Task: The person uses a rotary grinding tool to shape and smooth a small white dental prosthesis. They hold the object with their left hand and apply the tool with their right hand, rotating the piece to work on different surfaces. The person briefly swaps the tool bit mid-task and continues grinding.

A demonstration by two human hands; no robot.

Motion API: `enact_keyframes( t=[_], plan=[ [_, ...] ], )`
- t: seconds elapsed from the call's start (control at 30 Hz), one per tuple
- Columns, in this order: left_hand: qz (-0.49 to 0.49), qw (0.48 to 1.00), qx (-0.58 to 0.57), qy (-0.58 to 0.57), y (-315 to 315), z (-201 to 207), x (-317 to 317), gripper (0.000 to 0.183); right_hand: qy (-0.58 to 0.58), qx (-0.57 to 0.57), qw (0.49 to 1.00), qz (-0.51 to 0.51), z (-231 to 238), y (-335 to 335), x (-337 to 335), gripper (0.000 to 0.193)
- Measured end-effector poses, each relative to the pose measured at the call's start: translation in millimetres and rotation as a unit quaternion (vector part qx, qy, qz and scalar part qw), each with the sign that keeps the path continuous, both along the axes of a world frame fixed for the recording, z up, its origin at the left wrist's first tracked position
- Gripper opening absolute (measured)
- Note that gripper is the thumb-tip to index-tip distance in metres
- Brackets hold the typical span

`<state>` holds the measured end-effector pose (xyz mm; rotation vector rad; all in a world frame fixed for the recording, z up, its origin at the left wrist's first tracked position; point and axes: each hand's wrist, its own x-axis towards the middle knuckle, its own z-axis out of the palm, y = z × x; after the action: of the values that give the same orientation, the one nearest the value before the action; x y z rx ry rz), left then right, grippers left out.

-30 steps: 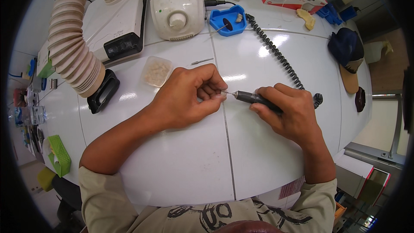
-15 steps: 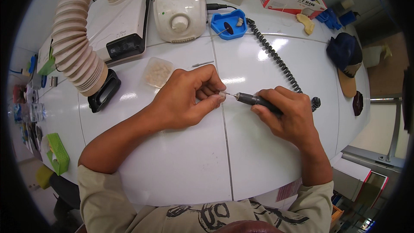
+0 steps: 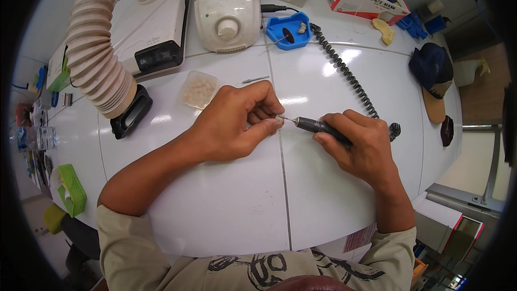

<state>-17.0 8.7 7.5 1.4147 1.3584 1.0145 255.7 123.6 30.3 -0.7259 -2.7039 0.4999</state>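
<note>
My right hand point(image 3: 360, 139) is wrapped round a dark rotary handpiece point(image 3: 319, 127), held low over the white table and pointing left. Its thin metal bur reaches the fingertips of my left hand point(image 3: 240, 121). Thumb and forefinger there are pinched on a small pale piece point(image 3: 279, 119), mostly hidden by the fingers; its exact kind is too small to make out. Just behind my left wrist stands a clear plastic box point(image 3: 198, 91) of small cream-coloured pieces. A loose metal bur point(image 3: 255, 80) lies beyond my left knuckles.
A white control unit point(image 3: 227, 13) with a knob stands at the back, beside a blue tray point(image 3: 289, 30) holding a dark disc. A coiled black cord point(image 3: 344, 67) runs down the right. The ribbed suction hose point(image 3: 94, 48) arches at left. A cap point(image 3: 432, 75) lies far right.
The view has shifted very slightly. Both hands keep nearly the same place and grip, with the bur still at the left fingertips.
</note>
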Motion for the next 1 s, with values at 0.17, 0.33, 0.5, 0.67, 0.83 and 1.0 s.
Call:
enact_keyframes(
  t=[0.17,0.33,0.5,0.67,0.83,1.0],
  plan=[
    [0.001,1.0,-0.003,0.011,-0.7,2.8,-0.5,0.019,-0.005,-0.001,1.0,0.0,0.7,-0.4,-1.0,0.028],
    [0.002,1.0,-0.007,0.017,-0.7,3.5,0.1,0.019,-0.002,0.0,1.0,0.002,0.3,-0.6,-0.8,0.028],
    [0.004,1.0,-0.004,0.015,-1.1,1.9,0.4,0.018,-0.001,0.0,1.0,0.005,1.3,-1.2,-1.8,0.028],
    [0.004,1.0,-0.008,0.014,-0.5,1.0,0.8,0.018,-0.007,-0.011,1.0,-0.002,2.2,-0.8,-0.8,0.028],
    [0.011,1.0,-0.005,0.008,-0.7,0.5,1.8,0.017,-0.01,-0.009,1.0,0.004,3.8,0.4,-1.7,0.028],
    [0.015,1.0,-0.008,0.017,0.4,1.6,4.0,0.017,-0.009,-0.009,1.0,0.006,3.4,1.7,-0.4,0.029]
  ],
)
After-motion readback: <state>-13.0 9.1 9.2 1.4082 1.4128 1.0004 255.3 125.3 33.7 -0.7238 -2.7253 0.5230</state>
